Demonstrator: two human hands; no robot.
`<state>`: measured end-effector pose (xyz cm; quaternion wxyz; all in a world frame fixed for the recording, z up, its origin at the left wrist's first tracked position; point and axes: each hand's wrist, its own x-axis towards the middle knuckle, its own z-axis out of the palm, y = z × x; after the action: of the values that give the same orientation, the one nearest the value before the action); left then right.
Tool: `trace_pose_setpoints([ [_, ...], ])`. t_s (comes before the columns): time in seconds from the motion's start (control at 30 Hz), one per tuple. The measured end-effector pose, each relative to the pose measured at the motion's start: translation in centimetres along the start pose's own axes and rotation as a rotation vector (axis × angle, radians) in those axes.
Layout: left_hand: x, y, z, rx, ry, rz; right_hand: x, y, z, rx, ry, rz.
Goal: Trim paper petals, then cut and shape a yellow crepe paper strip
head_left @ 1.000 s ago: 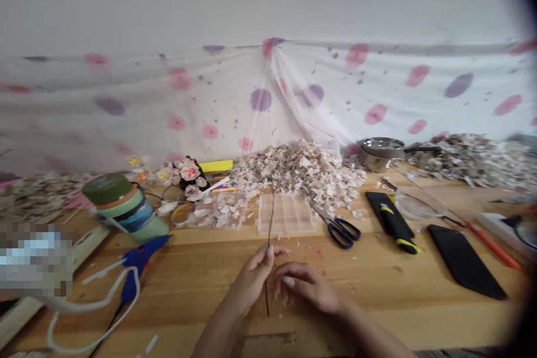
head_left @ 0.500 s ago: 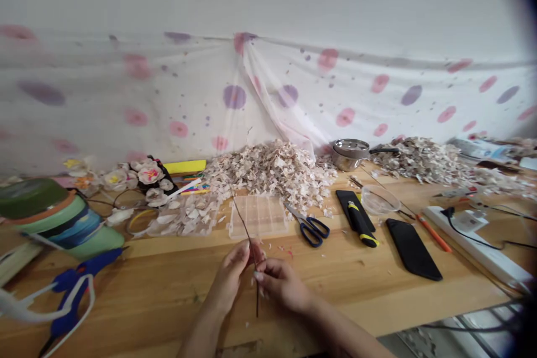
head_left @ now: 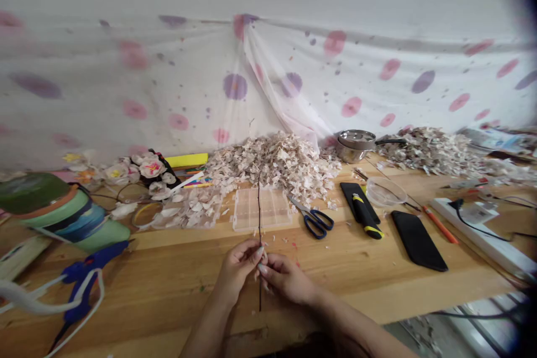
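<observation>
A thin dark twig stands nearly upright in front of me, over the wooden table. My left hand pinches it between thumb and fingers from the left. Just below, my right hand closes on the same twig, its fingertips touching those of the left. Small pale bits show at the fingertips, too small to make out. Beyond the hands lies a clear plastic compartment box, partly crossed by the twig. To its right rest scissors with dark blue handles.
Pale petal-like flakes are heaped at the back. On the left are a blue glue gun and a green striped container. To the right lie a black-and-yellow cutter, a black phone and a white power strip.
The twig has turned from leaning left to nearly upright. Both hands keep hold of it. The view has tilted down a little, so the background sits slightly higher.
</observation>
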<state>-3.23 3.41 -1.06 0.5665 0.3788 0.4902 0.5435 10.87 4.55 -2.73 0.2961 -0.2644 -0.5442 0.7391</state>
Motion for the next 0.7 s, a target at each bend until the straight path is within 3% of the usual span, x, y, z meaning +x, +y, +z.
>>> trace_pose_setpoints([
  [0.1, 0.1, 0.0, -0.2, 0.012, 0.073, 0.033, -0.2, -0.2, 0.0, -0.089, 0.061, -0.008],
  [0.23, 0.1, 0.2, -0.3, 0.023, 0.145, 0.075, -1.2, -0.7, -0.5, -0.372, 0.184, -0.08],
  [0.33, -0.1, 0.3, -0.2, 0.044, 0.166, 0.09, -2.7, -1.1, -1.1, -0.516, 0.285, -0.032],
  [0.43, -0.2, 0.3, -0.2, 0.069, 0.181, 0.099, -4.4, -1.3, -1.8, -0.638, 0.286, 0.043],
  [0.57, -0.4, 0.4, -1.1, 0.103, 0.217, 0.096, -6.5, -1.4, -3.0, -0.859, 0.291, 0.029],
  [0.67, -1.0, 1.6, -2.2, 0.189, 0.207, 0.05, -7.5, -1.5, -4.1, -0.946, 0.363, 0.014],
  [0.7, -1.3, 2.2, -2.6, 0.297, 0.133, -0.002, -7.7, -1.4, -4.4, -0.96, 0.392, 0.019],
])
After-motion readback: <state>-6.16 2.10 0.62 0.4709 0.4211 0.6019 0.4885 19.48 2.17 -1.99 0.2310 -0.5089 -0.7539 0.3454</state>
